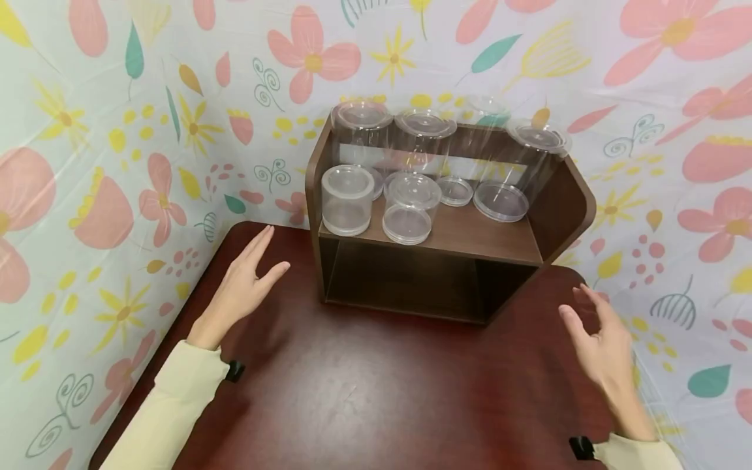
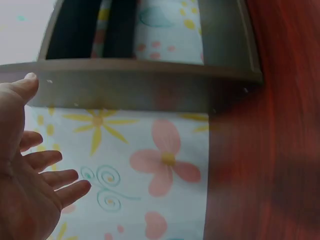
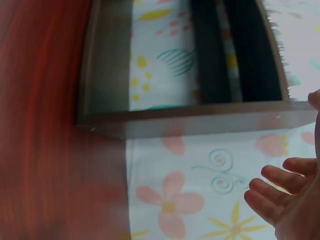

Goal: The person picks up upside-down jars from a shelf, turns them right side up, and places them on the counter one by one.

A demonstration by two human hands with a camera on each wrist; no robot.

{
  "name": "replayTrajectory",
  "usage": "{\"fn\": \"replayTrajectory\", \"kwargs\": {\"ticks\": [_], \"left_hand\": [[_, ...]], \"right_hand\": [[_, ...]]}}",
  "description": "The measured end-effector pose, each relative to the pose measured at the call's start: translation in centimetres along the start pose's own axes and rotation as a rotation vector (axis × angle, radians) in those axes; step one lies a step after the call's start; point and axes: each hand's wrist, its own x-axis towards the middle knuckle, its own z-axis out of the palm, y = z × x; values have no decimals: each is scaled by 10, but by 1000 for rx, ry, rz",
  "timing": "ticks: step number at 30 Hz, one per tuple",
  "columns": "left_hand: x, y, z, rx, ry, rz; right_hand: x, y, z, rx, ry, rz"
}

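Observation:
A dark brown two-tier shelf [image 1: 411, 281] stands at the back of the table. Several clear lidded jars are on its upper level, with a short frosted-looking one [image 1: 346, 202] and another short one [image 1: 409, 212] in front. My left hand [image 1: 237, 287] hovers to the left of the shelf, fingers extended and holding nothing. To the right of the shelf is my right hand [image 1: 605, 346], raised, fingers loosely spread, also holding nothing. Each wrist view shows a hand beside a side panel, the left hand [image 2: 35, 185] and the right hand [image 3: 290, 195], with a gap between fingers and panel.
The dark red table [image 1: 352, 391] extends in front of the shelf. Behind and on both sides hangs a white cloth [image 1: 194, 85] with a flower print. The shelf's lower compartment [image 1: 405, 281] faces the front. Tall jars [image 1: 505, 176] rise above the shelf's back edge.

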Motion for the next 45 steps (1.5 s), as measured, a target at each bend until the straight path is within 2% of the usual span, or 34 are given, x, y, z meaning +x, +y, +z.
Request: {"fn": "replayTrajectory", "kwargs": {"ticks": [6, 11, 16, 23, 28, 35, 41, 45], "left_hand": [[13, 16, 6, -84, 61, 24], [24, 29, 11, -184, 87, 28], [34, 40, 15, -261, 110, 47], [46, 52, 22, -294, 112, 44], [55, 57, 27, -344, 114, 46], [59, 61, 30, -324, 116, 42], [61, 62, 34, -305, 127, 32], [61, 63, 35, -298, 128, 24]], "right_hand": [[11, -18, -1, 128, 12, 29], [18, -32, -1, 223, 8, 27], [23, -48, 2, 293, -8, -8], [29, -70, 8, 380, -13, -71], [34, -84, 12, 404, -57, -108], [42, -100, 20, 462, -126, -140], [53, -117, 32, 517, -155, -186], [62, -130, 40, 550, -161, -177]]}}
